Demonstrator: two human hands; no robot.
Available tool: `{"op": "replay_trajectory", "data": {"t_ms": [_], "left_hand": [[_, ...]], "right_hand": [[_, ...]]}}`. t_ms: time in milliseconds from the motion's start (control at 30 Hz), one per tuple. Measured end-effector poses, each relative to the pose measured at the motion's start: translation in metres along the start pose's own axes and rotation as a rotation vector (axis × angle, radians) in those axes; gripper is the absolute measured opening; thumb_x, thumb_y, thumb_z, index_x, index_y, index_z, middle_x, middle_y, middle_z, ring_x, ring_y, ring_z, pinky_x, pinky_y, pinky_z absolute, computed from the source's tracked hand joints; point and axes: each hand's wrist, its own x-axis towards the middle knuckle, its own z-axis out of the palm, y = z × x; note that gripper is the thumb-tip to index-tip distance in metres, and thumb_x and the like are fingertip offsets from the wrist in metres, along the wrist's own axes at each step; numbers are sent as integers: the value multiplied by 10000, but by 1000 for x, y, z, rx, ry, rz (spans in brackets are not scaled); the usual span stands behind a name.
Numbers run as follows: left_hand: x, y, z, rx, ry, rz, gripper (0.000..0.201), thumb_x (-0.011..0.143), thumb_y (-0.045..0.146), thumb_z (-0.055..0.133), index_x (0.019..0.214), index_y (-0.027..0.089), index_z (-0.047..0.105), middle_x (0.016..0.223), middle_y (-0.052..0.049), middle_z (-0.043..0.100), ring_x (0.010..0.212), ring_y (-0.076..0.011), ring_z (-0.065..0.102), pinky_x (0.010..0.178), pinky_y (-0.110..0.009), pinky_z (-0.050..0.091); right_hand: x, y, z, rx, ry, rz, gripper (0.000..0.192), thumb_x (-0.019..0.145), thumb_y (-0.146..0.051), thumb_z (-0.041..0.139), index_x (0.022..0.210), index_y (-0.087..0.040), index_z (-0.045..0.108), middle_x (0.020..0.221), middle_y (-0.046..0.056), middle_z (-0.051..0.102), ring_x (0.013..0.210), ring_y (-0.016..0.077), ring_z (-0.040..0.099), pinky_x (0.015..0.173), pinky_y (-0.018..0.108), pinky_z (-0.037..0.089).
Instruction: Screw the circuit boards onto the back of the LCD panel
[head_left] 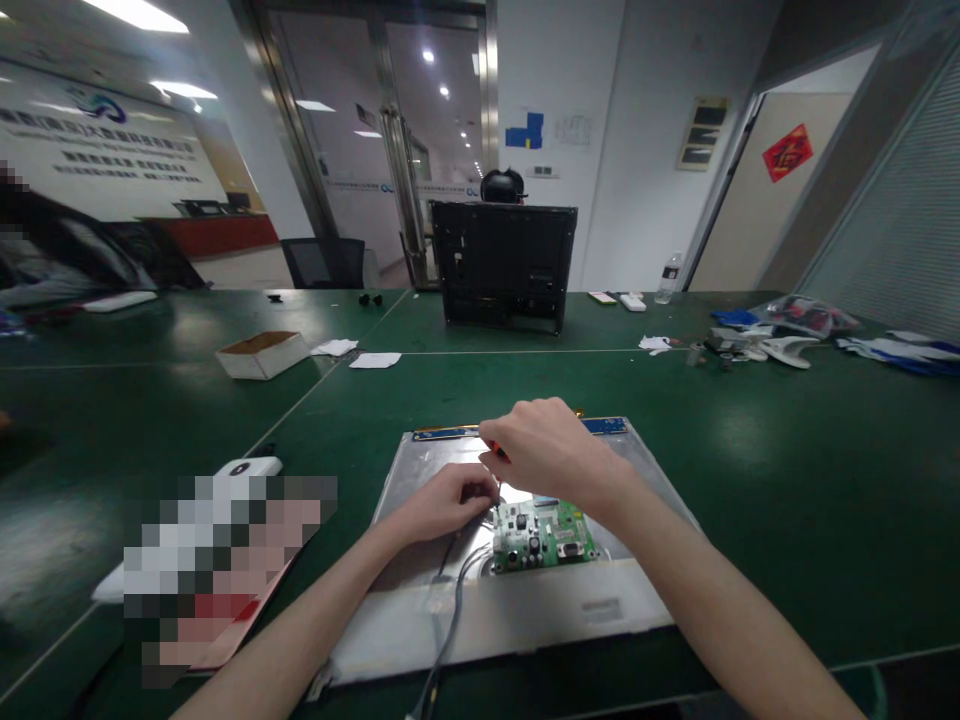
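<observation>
A flat metal display panel lies on the green table, with a green circuit board on it. My right hand is closed around a screwdriver; a bit of red and dark handle shows, and its thin shaft points down at the board's upper left corner. By that corner my left hand has its fingers pinched beside the shaft's lower end; what they grip, if anything, is hidden. Grey cables run from the board's left side over the panel's front edge. A narrow blue board strip lines the panel's far edge.
To the left lie a white device and a pinkish flat item, partly blurred out. Farther off are an open white box, paper pieces, a standing black monitor casing with a person behind it, a bottle and plastic bags.
</observation>
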Motion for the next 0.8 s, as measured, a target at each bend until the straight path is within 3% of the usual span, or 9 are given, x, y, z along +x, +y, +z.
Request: {"op": "replay_trajectory", "data": {"t_ms": [133, 333, 433, 533, 633, 800], "left_hand": [[0, -1, 0, 10, -7, 16, 135, 786, 153, 538, 828, 149, 666, 786, -27, 678, 737, -174, 606, 684, -264, 460], [-1, 0, -1, 17, -1, 34, 99, 764, 145, 552, 800, 151, 645, 743, -11, 654, 694, -163, 583, 655, -255, 442], [-1, -1, -1, 11, -11, 45, 135, 748, 119, 549, 827, 155, 653, 778, -16, 667, 718, -168, 594, 676, -263, 453], [-1, -1, 0, 13, -25, 33, 159, 752, 111, 534, 843, 159, 655, 798, -20, 673, 729, -169, 603, 687, -268, 462], [-2, 0, 1, 28, -22, 23, 130, 771, 135, 535, 825, 159, 651, 784, -20, 666, 734, -172, 600, 686, -271, 464], [-2, 0, 3, 32, 5, 44, 134, 821, 172, 501, 843, 160, 633, 789, -22, 661, 741, -177, 592, 683, -275, 463]], "right_hand": [[-2, 2, 0, 32, 4, -59, 127, 873, -237, 543, 964, -186, 616, 805, 47, 716, 655, 160, 614, 502, 283, 183], [-6, 6, -3, 84, -18, -136, 207, 826, -223, 596, 1025, -195, 546, 899, 28, 709, 660, 143, 585, 493, 268, 184], [-5, 6, -4, 84, -25, -95, 181, 866, -350, 605, 980, -211, 582, 825, 20, 706, 660, 152, 594, 502, 269, 187], [-2, 6, -3, 58, -17, -29, 274, 906, -473, 562, 883, -210, 634, 746, 35, 693, 656, 158, 603, 511, 276, 189], [1, 6, 0, 23, -6, 1, 222, 920, -392, 547, 870, -203, 652, 731, 48, 691, 660, 159, 609, 516, 283, 191], [1, 3, 1, 39, -3, -55, 214, 869, -258, 547, 1064, -174, 576, 837, 57, 720, 668, 164, 611, 508, 289, 191]]}}
